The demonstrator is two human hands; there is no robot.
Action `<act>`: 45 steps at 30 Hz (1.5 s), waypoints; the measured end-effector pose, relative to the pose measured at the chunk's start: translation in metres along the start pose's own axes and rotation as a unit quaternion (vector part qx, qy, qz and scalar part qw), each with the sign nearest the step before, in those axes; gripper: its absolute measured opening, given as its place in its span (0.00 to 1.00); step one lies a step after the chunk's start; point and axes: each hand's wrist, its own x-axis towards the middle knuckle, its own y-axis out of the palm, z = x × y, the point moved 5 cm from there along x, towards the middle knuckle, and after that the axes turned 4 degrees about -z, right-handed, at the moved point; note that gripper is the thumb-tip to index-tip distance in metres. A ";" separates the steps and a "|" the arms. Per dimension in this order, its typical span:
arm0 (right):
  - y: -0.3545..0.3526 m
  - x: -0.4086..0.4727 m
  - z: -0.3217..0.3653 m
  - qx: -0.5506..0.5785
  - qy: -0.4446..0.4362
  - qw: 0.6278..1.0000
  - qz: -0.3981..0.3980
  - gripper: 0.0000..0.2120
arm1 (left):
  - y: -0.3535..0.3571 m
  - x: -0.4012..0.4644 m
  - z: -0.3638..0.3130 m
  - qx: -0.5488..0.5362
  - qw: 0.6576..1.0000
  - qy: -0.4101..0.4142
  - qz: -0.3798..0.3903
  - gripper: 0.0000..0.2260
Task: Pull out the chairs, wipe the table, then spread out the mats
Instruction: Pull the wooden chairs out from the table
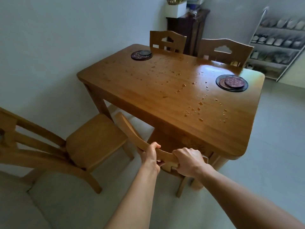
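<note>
So you've got both hands on the top rail of the near chair (142, 142), which is tucked partly under the wooden counter (132, 83) at about 6 o'clock. Your left hand (151, 156) has its fingers wrapped over the rail, and your right hand (188, 161) is clamped around it just beside, near the corner. A second chair (79, 146) sits off at 8 o'clock, clear of the counter with its seat in the open. Two more chairs (167, 42) are pushed in along the far edge around 12 to 1 o'clock. The counter top is speckled with droplets (194, 103), mostly across the middle and toward 3 o'clock. One stack of round mats (141, 55) sits at the 11 o'clock corner, another stack of mats (231, 83) at 2 o'clock. Pale tiled floor (272, 162), plain wall on the left, a dark cabinet (186, 28) behind the far chairs and a shoe rack (279, 45) in the 2 o'clock corner of the room.
</note>
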 end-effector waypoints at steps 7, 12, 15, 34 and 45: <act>-0.008 0.014 -0.030 -0.002 0.036 0.999 0.004 0.14 | 0.035 0.015 0.000 0.014 1.000 -0.014 0.018 0.25; -0.005 0.019 -0.048 0.006 0.051 0.999 0.002 0.14 | 0.049 0.014 0.000 0.021 1.000 -0.011 0.015 0.25; -0.004 0.022 -0.052 -0.005 0.058 0.998 -0.006 0.12 | 0.054 0.014 -0.002 0.020 0.999 -0.012 0.026 0.31; -0.036 0.001 -0.017 0.152 0.067 0.979 -0.120 0.24 | 0.034 -0.028 -0.026 0.003 0.996 0.039 0.077 0.35; -0.074 0.033 0.121 0.392 -0.070 0.878 -0.266 0.08 | -0.099 -0.085 -0.114 -0.067 0.987 0.132 0.069 0.17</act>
